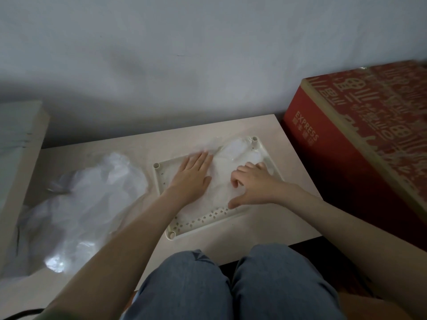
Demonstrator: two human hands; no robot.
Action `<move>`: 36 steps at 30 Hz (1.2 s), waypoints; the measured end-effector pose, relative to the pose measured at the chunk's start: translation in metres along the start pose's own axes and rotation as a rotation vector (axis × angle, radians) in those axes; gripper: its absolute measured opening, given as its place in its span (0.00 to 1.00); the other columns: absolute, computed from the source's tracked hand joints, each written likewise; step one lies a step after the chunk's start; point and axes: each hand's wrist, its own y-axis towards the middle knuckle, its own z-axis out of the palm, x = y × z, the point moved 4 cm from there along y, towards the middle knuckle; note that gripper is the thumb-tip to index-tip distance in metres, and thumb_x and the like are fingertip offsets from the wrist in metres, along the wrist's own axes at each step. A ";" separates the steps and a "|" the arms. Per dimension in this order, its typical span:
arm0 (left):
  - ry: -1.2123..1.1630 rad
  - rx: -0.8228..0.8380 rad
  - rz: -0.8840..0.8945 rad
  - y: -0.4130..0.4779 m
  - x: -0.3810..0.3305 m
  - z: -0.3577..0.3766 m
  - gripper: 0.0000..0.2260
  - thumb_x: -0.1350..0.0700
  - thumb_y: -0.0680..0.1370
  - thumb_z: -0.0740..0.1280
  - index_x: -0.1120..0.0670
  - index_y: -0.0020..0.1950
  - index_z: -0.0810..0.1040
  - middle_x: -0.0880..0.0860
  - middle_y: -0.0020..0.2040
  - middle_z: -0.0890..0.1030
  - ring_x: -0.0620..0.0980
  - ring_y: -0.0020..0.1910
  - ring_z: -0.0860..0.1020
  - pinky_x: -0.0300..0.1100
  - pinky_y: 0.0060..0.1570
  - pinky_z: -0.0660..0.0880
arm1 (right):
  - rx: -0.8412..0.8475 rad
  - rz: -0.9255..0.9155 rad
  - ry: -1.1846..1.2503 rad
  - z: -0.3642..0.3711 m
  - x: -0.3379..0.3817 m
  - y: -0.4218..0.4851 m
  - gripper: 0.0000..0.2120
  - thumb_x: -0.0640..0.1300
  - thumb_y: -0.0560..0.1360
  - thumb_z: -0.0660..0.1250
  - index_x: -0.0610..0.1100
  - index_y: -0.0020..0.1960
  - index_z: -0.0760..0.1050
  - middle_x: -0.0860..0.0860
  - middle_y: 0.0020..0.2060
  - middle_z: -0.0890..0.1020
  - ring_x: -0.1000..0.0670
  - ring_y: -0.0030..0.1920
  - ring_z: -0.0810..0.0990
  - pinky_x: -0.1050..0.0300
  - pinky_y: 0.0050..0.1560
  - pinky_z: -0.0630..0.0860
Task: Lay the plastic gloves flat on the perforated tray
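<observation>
Fingers [202, 159] of the left hand [193, 179] lie straight, palm down, pressing the gloves [227, 162] onto the tray [203, 219], likely to pin the thin film so it can't slide or spring up. The right hand [253, 184] has bent fingers with tips on the same film and thumb spread apart, probably smoothing a crease; can't tell if they nip it. Gloves cover the tray's middle and far half, spilling slightly over the far rim. Rounded finger lobes seem to point at the far right corner, so the long axis looks diagonal, near left to far right.
</observation>
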 end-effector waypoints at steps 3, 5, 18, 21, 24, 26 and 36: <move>-0.006 0.039 -0.008 -0.001 -0.001 0.007 0.26 0.49 0.84 0.47 0.52 0.79 0.39 0.53 0.79 0.41 0.50 0.78 0.40 0.48 0.75 0.39 | 0.006 -0.046 -0.158 0.009 0.011 0.001 0.23 0.66 0.69 0.65 0.49 0.50 0.68 0.56 0.47 0.68 0.51 0.52 0.64 0.53 0.54 0.57; -0.005 0.060 -0.032 -0.003 -0.002 0.008 0.26 0.47 0.84 0.46 0.52 0.78 0.39 0.53 0.79 0.40 0.50 0.77 0.39 0.48 0.74 0.38 | -0.008 -0.056 -0.143 0.010 0.011 0.003 0.15 0.58 0.72 0.65 0.48 0.52 0.70 0.54 0.48 0.71 0.50 0.55 0.66 0.54 0.52 0.56; 0.024 0.003 -0.026 -0.006 0.001 -0.005 0.31 0.41 0.79 0.55 0.53 0.78 0.51 0.54 0.79 0.48 0.54 0.77 0.49 0.48 0.74 0.47 | 0.046 -0.132 0.125 -0.001 -0.024 -0.003 0.08 0.45 0.80 0.60 0.47 0.48 0.78 0.56 0.44 0.81 0.54 0.50 0.68 0.57 0.54 0.59; 0.011 0.011 -0.027 -0.005 0.001 0.000 0.31 0.40 0.79 0.54 0.53 0.78 0.52 0.55 0.79 0.49 0.53 0.77 0.50 0.48 0.74 0.47 | 0.009 -0.099 0.178 -0.006 -0.032 -0.007 0.06 0.46 0.78 0.63 0.47 0.47 0.79 0.56 0.43 0.80 0.55 0.48 0.68 0.58 0.55 0.62; -0.022 0.010 -0.047 -0.005 0.004 0.006 0.31 0.39 0.80 0.53 0.53 0.78 0.53 0.54 0.79 0.50 0.52 0.77 0.49 0.49 0.74 0.47 | 0.021 -0.052 0.173 -0.006 -0.032 -0.010 0.09 0.54 0.74 0.68 0.51 0.50 0.77 0.55 0.45 0.78 0.56 0.50 0.68 0.57 0.60 0.62; -0.029 0.044 -0.045 -0.005 0.006 0.012 0.32 0.37 0.79 0.47 0.54 0.79 0.50 0.55 0.79 0.48 0.52 0.78 0.47 0.50 0.75 0.45 | 0.046 -0.030 0.088 -0.004 -0.027 -0.010 0.15 0.61 0.71 0.68 0.53 0.53 0.75 0.57 0.47 0.76 0.56 0.52 0.67 0.56 0.60 0.61; -0.045 0.120 -0.051 -0.005 0.008 0.025 0.31 0.38 0.81 0.46 0.52 0.79 0.43 0.53 0.79 0.42 0.50 0.78 0.41 0.50 0.75 0.39 | -0.040 -0.074 0.204 0.005 -0.006 -0.004 0.05 0.47 0.78 0.63 0.46 0.47 0.74 0.55 0.43 0.77 0.53 0.49 0.69 0.50 0.61 0.64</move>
